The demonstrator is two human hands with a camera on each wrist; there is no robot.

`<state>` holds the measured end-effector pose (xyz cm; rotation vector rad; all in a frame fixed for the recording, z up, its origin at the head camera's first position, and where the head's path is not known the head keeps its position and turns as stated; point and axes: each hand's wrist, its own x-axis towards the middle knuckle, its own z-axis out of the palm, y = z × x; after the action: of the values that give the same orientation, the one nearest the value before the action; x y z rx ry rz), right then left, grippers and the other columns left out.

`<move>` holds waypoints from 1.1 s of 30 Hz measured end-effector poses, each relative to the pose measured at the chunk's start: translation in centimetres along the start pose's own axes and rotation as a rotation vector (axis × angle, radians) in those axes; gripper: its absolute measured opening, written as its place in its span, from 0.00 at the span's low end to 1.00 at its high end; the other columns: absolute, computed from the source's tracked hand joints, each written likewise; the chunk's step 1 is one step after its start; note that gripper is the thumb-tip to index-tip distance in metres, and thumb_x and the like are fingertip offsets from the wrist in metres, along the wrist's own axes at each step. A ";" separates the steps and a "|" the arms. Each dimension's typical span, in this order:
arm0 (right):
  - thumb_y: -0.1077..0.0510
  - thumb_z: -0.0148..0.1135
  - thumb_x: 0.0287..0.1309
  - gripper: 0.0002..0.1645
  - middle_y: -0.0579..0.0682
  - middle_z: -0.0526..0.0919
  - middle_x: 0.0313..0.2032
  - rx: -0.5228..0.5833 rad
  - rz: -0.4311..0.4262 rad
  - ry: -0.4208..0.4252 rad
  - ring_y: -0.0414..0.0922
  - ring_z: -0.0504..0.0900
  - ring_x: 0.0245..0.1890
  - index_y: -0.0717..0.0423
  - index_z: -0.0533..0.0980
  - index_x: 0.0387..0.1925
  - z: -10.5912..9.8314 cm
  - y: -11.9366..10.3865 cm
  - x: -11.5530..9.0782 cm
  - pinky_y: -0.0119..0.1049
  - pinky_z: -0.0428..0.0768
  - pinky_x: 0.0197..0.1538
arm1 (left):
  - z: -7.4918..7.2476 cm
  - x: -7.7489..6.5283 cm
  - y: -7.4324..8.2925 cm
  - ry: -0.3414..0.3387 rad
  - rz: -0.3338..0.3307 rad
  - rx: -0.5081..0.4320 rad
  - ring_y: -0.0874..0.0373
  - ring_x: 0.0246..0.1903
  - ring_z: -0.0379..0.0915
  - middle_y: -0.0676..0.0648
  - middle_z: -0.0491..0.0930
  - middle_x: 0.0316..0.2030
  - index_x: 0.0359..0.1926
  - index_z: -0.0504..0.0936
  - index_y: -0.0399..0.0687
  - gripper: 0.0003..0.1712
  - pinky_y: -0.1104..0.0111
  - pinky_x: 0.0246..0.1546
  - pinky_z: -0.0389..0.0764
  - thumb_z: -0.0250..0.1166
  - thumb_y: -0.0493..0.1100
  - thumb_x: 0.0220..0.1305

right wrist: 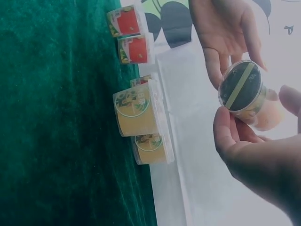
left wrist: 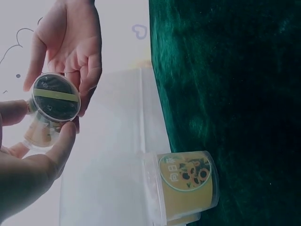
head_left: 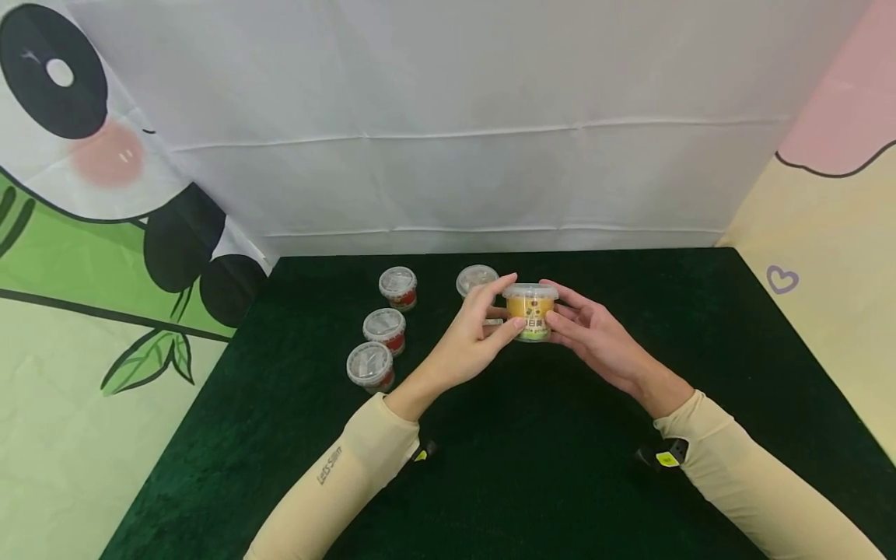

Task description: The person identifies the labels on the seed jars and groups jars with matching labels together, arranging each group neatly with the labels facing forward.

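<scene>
Both hands hold one clear plastic tub (head_left: 530,315) with a yellow and green sunflower label, raised over the dark green cloth. My left hand (head_left: 470,336) grips its left side, thumb on the front of the label. On the right side, my right hand (head_left: 600,338) has its thumb at the label and its fingers behind the tub. The wrist views show the tub tilted, its dark underside (left wrist: 56,100) with a pale stripe facing those cameras. Behind my left hand stands another lidded tub (head_left: 477,278), partly hidden; in the right wrist view two yellow-labelled tubs (right wrist: 136,113) stand close together.
Three red-labelled lidded tubs (head_left: 385,328) stand in a slanted row at the left of the green-covered table (head_left: 560,467). A white cloth backdrop (head_left: 448,187) rises at the far edge. Printed panels with cartoon figures flank both sides.
</scene>
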<state>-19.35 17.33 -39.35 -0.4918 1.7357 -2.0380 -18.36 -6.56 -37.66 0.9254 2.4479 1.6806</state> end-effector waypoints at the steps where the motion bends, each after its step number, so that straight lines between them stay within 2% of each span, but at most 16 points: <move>1: 0.52 0.52 0.77 0.40 0.59 0.62 0.72 -0.008 0.007 0.002 0.50 0.69 0.68 0.49 0.46 0.81 0.1 0.1 0.0 0.34 0.74 0.65 | 0.0 -0.1 -0.1 -0.002 0.000 -0.001 0.45 0.61 0.70 0.41 0.57 0.68 0.78 0.57 0.54 0.35 0.63 0.55 0.81 0.60 0.43 0.76; 7: 0.51 0.55 0.76 0.41 0.55 0.61 0.73 -0.044 0.023 0.013 0.52 0.66 0.70 0.47 0.49 0.81 0.5 0.5 0.3 0.35 0.74 0.64 | -0.3 -0.6 -0.7 0.000 -0.013 0.001 0.47 0.61 0.71 0.43 0.61 0.67 0.76 0.59 0.55 0.35 0.63 0.54 0.81 0.62 0.43 0.74; 14: 0.51 0.55 0.76 0.40 0.56 0.63 0.72 -0.044 0.015 0.013 0.53 0.67 0.69 0.47 0.50 0.80 0.6 0.4 0.5 0.35 0.75 0.63 | -0.8 -0.8 -0.6 -0.012 -0.010 -0.022 0.45 0.62 0.71 0.45 0.65 0.67 0.76 0.59 0.55 0.34 0.61 0.56 0.81 0.61 0.43 0.75; 27: 0.53 0.55 0.76 0.39 0.57 0.63 0.72 -0.008 0.016 0.001 0.52 0.70 0.67 0.50 0.51 0.80 0.9 0.4 0.7 0.37 0.76 0.63 | -1.9 -1.1 -0.7 -0.083 -0.007 -0.030 0.45 0.65 0.67 0.43 0.60 0.70 0.77 0.57 0.53 0.34 0.54 0.58 0.79 0.60 0.41 0.76; 33: 0.54 0.55 0.76 0.39 0.58 0.63 0.71 0.002 0.023 -0.004 0.51 0.71 0.66 0.51 0.52 0.80 1.2 0.3 0.8 0.38 0.77 0.63 | -2.2 -1.4 -0.7 -0.088 -0.006 -0.029 0.47 0.64 0.68 0.44 0.61 0.70 0.77 0.58 0.53 0.34 0.59 0.58 0.80 0.60 0.41 0.76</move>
<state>-19.37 15.92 -39.47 -0.4734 1.7293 -2.0213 -18.29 -9.24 -37.78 0.9653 2.3620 1.6325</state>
